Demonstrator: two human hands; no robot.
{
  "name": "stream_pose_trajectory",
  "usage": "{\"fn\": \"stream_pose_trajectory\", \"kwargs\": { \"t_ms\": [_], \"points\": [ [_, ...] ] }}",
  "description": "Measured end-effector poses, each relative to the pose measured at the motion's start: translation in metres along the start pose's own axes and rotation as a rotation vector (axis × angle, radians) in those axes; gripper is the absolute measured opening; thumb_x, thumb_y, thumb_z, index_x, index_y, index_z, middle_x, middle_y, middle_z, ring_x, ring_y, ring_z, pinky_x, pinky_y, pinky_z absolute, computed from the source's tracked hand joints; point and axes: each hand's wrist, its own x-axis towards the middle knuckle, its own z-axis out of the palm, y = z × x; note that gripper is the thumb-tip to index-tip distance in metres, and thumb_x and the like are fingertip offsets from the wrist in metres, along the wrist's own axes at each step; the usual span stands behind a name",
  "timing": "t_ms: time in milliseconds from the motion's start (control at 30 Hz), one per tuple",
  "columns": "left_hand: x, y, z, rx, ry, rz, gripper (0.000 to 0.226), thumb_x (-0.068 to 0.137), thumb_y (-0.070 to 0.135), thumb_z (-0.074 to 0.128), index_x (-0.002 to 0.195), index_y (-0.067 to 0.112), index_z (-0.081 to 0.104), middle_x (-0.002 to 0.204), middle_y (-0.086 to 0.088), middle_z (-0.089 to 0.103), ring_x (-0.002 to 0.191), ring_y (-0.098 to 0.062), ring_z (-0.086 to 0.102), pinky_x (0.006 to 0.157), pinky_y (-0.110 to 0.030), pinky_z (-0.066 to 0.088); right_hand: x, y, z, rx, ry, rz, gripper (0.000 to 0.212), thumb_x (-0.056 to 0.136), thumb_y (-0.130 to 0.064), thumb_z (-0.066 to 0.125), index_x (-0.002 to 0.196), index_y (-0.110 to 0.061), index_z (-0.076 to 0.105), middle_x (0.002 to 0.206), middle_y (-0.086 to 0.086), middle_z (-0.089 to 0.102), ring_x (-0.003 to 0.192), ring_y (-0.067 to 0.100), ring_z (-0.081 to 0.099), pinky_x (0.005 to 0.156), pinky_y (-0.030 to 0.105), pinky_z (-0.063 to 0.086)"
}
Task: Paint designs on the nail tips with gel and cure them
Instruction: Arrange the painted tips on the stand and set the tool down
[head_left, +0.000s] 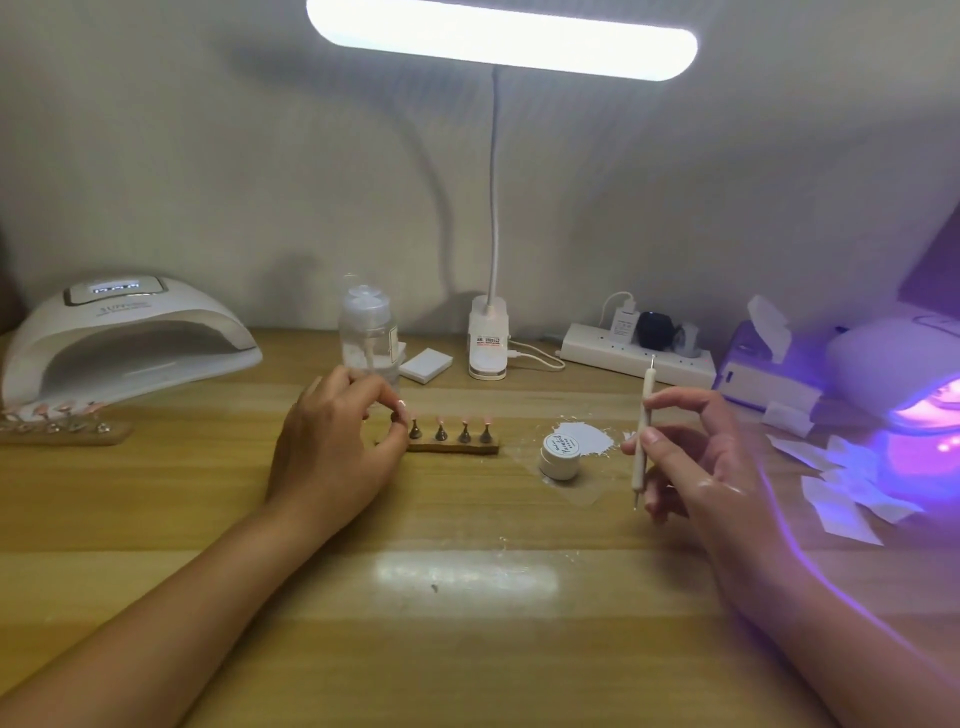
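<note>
Head view: script on the gel jar (560, 457) blurs unreadably; the left hand (332, 447) pinches the end nail-tip stand (397, 415) on the wooden strip (457, 447), while the right hand (717, 467) grips a dotting pen (642, 415) just beside the jar.

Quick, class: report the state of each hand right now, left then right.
Left hand: pinching the leftmost nail tip stand.
Right hand: holding the dotting tool.
</note>
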Motion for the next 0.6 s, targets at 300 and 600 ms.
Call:
{"fn": "stream_pose_trajectory", "kwargs": {
  "t_ms": [300, 600],
  "points": [
    [-0.016, 0.039, 0.021, -0.353, -0.471, -0.046, 0.013, 0.081, 0.026, 0.077, 0.079, 0.035, 0.067, 0.077, 0.028, 0.065, 0.062, 0.003, 0.054, 0.061, -0.015, 0.041, -0.001, -0.002, 0.002, 0.038, -0.021, 0.030, 0.030, 0.104, -0.011, 0.045, 0.105, -0.031, 0.067, 0.100, 0.002, 0.076, 0.042, 0.011, 0.044, 0.043, 0.019, 0.040],
    [-0.019, 0.036, 0.027, -0.333, -0.470, -0.019, 0.015, 0.078, 0.035, 0.078, 0.076, 0.042, 0.066, 0.081, 0.024, 0.065, 0.065, 0.002, 0.051, 0.067, -0.022, 0.042, 0.002, -0.006, 0.003, 0.048, 0.123, -0.004, 0.012, 0.077, -0.033, 0.074, 0.082, -0.024, 0.068, 0.067, -0.003, 0.067, 0.042, 0.007, 0.038, 0.039, 0.017, 0.032]
  ]
}}
